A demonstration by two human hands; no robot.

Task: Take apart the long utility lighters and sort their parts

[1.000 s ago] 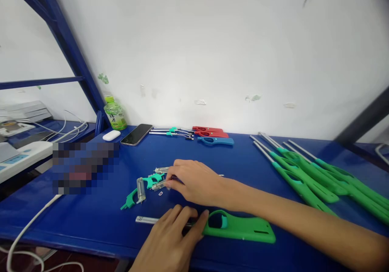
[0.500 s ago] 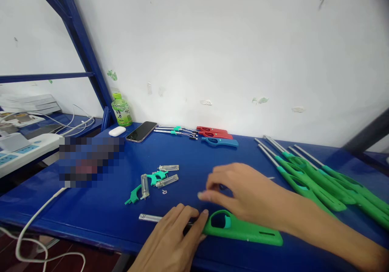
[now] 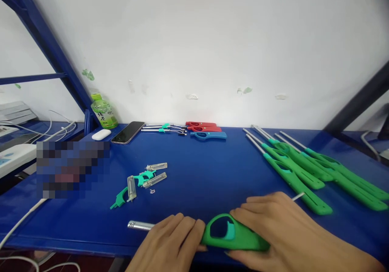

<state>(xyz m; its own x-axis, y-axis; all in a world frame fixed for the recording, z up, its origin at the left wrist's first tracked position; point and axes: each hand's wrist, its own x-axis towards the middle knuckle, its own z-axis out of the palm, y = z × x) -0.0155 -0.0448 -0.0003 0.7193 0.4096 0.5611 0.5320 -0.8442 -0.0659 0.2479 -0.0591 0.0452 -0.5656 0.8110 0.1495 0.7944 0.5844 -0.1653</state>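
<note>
Right hand [image 3: 279,228]: gone from the clear tubes [image 3: 154,180], where it was a second ago; now gripping the rear of the green lighter [image 3: 246,238]
Lighter's slotted end: bare before, now hidden by that hand
Left hand [image 3: 173,239]: fingers drawn closer together

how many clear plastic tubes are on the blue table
3: the back tube, the middle tube just in front of it, and the left tube, right of the leftmost teal piece. The left hand or right hand could hide others.
</note>
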